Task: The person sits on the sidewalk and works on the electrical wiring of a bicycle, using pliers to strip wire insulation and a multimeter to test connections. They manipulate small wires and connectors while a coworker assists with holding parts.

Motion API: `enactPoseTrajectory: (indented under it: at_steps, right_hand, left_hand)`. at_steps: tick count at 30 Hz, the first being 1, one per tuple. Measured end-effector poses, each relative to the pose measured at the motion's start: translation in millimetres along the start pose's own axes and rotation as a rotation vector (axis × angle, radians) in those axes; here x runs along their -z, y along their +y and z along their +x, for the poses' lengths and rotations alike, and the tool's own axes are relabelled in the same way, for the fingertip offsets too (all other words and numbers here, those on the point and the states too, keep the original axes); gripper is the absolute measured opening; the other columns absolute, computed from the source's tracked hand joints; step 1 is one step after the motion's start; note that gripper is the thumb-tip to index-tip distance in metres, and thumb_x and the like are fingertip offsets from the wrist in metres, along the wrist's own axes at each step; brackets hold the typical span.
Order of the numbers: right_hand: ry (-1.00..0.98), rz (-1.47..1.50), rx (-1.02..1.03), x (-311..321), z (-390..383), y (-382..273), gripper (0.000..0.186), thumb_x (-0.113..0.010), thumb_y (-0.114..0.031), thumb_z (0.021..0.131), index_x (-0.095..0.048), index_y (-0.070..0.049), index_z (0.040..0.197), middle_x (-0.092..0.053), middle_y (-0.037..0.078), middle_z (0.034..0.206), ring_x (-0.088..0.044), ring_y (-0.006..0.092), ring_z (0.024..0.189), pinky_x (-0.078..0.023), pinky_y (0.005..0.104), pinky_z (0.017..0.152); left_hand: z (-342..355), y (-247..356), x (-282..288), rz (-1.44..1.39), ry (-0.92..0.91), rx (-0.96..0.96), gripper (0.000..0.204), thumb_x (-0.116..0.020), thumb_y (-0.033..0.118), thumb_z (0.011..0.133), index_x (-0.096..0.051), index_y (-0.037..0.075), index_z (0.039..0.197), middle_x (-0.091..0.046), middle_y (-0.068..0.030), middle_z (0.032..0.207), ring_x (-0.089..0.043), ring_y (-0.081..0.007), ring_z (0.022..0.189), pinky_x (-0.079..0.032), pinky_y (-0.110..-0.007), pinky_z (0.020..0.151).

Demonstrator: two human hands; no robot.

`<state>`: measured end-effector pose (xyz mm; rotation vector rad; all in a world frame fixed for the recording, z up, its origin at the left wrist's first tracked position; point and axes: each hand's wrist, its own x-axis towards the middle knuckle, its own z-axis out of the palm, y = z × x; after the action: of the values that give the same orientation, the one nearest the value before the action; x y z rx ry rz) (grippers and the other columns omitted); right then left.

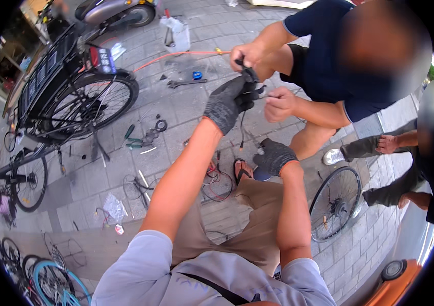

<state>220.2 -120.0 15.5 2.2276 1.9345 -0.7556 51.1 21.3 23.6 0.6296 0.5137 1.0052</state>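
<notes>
My left hand (225, 104), in a dark grey knit glove, is raised in front of me with its fingers closed round a small black part (249, 75). A co-worker's hand (248, 54) grips the same part from above. Below it hangs a thin black cable (242, 133). The co-worker's other hand (279, 104) pinches something small and thin beside my glove. My right hand (275, 157), gloved too, is lower and to the right, its fingers curled together; what they hold is too small to make out.
A black electric bike (81, 99) stands at left. A loose wheel (337, 204) is at right, near another person's legs. On the paving lie a wrench (187, 82), green-handled pliers (134, 143), a blue tape measure (197, 75), several wires (218, 184) and an orange cord (176, 53).
</notes>
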Motion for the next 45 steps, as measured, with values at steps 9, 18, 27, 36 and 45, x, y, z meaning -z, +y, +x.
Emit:
enactPoseTrajectory:
  at_steps: [9, 18, 27, 36, 45]
  right_hand:
    - [0.007, 0.107, 0.082, 5, -5, -18, 0.061, -0.07, -0.038, 0.08, -0.063, 0.003, 0.124, -0.067, 0.032, 0.115, -0.065, 0.0444, 0.112, -0.05, 0.0466, 0.096]
    - [0.101, 0.16, 0.32, 4, -6, -33, 0.056, -0.07, -0.035, 0.08, -0.064, 0.002, 0.122, -0.068, 0.03, 0.113, -0.065, 0.0449, 0.11, -0.05, 0.0492, 0.095]
    - [0.37, 0.369, 0.379, -34, 11, -56, 0.028, -0.069, -0.02, 0.084, -0.067, -0.002, 0.106, -0.07, 0.021, 0.089, -0.067, 0.0354, 0.081, -0.052, 0.043, 0.078]
    - [0.193, 0.708, 0.287, -73, -4, -49, 0.021, -0.068, -0.014, 0.087, -0.067, -0.004, 0.106, -0.063, 0.006, 0.074, -0.058, 0.0142, 0.061, -0.048, 0.0327, 0.056]
    - [0.207, 0.667, 0.37, -27, -78, -58, 0.03, -0.072, -0.019, 0.09, -0.065, -0.003, 0.114, -0.063, 0.002, 0.086, -0.056, 0.01, 0.073, -0.05, 0.029, 0.067]
  left_hand:
    - [-29, 0, 20, 0.379, 0.245, -0.255, 0.037, -0.069, 0.034, 0.097, -0.069, 0.006, 0.122, -0.073, -0.0018, 0.101, -0.066, -0.011, 0.089, -0.051, -0.027, 0.077]
    - [-102, 29, 11, 0.515, 0.246, -0.437, 0.034, -0.066, 0.022, 0.1, -0.066, -0.001, 0.125, -0.073, -0.0091, 0.101, -0.067, -0.0127, 0.085, -0.054, -0.028, 0.078]
    - [-148, 29, 47, 0.39, 0.386, -0.354, 0.039, -0.066, 0.032, 0.098, -0.067, -0.002, 0.118, -0.071, -0.0069, 0.094, -0.065, -0.0137, 0.075, -0.053, -0.029, 0.069]
    - [-133, 40, 91, 0.623, 0.416, -0.477, 0.034, -0.068, 0.028, 0.096, -0.072, 0.0, 0.115, -0.074, -0.0087, 0.096, -0.066, -0.0147, 0.084, -0.055, -0.034, 0.078]
    - [-147, 70, 101, 0.493, 0.441, -0.292, 0.046, -0.069, 0.043, 0.097, -0.068, 0.006, 0.124, -0.073, -0.0068, 0.099, -0.069, -0.0153, 0.075, -0.051, -0.029, 0.065]
